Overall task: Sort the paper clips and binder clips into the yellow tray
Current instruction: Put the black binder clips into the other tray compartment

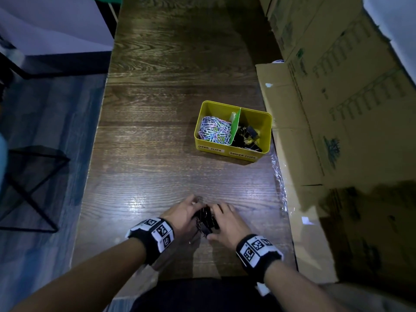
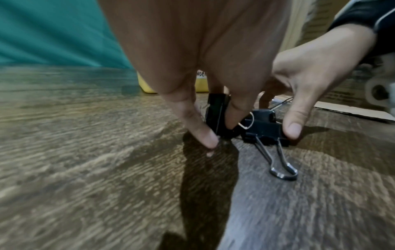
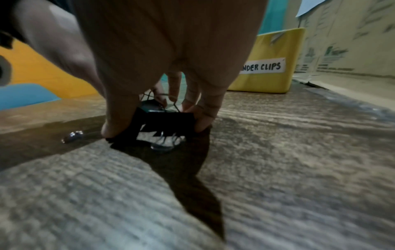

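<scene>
A small pile of black binder clips [image 1: 206, 220] lies on the wooden table near its front edge, between both hands. My left hand [image 1: 191, 212] pinches one upright clip [image 2: 215, 115] between thumb and fingers. My right hand [image 1: 225, 218] grips the clips [image 3: 166, 122] from the other side, its thumb [image 2: 294, 128] against a clip with a silver wire handle [image 2: 275, 160]. The yellow tray [image 1: 265, 122] stands further back to the right, split by a green divider [image 1: 236, 126]. Coloured paper clips [image 1: 215, 130] fill its left compartment and black binder clips [image 1: 246, 138] the right.
Flattened cardboard boxes [image 1: 337, 113] line the table's right side close to the tray, with crinkled clear plastic [image 1: 279, 181] along their foot. The table's left edge [image 1: 96, 143] drops to the floor, where a black metal frame [image 1: 31, 188] stands.
</scene>
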A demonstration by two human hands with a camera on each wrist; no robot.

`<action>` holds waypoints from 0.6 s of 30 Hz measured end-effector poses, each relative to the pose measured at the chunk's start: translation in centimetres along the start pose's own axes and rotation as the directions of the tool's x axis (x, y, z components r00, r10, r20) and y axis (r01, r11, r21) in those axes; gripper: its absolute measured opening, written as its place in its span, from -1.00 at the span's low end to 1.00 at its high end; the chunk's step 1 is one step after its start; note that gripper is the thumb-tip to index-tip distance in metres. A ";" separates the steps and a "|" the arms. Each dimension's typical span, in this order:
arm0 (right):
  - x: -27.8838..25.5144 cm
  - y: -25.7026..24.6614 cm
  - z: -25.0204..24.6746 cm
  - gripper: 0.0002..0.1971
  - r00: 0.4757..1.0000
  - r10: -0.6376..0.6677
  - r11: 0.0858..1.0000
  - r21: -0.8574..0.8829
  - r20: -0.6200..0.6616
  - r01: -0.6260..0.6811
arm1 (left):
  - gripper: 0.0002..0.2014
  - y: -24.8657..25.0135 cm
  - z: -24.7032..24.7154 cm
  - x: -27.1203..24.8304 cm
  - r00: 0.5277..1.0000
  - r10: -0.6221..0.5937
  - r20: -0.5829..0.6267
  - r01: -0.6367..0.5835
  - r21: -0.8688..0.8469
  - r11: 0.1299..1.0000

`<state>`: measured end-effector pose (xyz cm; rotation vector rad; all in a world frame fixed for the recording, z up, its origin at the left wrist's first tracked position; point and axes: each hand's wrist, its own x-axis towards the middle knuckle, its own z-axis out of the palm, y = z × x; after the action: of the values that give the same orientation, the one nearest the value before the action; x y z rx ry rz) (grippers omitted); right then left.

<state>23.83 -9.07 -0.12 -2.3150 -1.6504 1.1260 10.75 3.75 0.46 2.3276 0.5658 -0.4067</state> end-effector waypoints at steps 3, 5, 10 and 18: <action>-0.3 0.6 0.0 -0.44 0.997 0.001 0.999 0.041 -0.078 0.002 | -0.50 -0.5 -0.4 0.2 0.994 0.052 -0.091 -0.057 -0.060 0.997; -0.4 1.1 -0.1 -0.49 0.996 0.010 0.999 0.052 -0.085 -0.005 | -0.47 -1.2 -0.7 0.3 0.993 0.050 -0.109 -0.059 -0.077 0.995; 0.0 2.7 -1.2 -0.54 0.991 0.126 0.960 0.259 -0.043 -0.111 | -0.56 -2.2 -1.6 0.6 0.972 -0.219 -0.080 0.137 -0.565 0.814; -0.3 5.3 -2.5 -0.71 0.986 0.162 0.617 0.775 0.044 -0.136 | -0.39 -1.8 -4.1 0.0 0.944 -0.317 0.093 0.186 -0.943 0.277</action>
<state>29.45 -10.74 -0.63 -1.8531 -0.6856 1.4436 10.41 7.84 2.36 1.0621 0.9273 -0.0058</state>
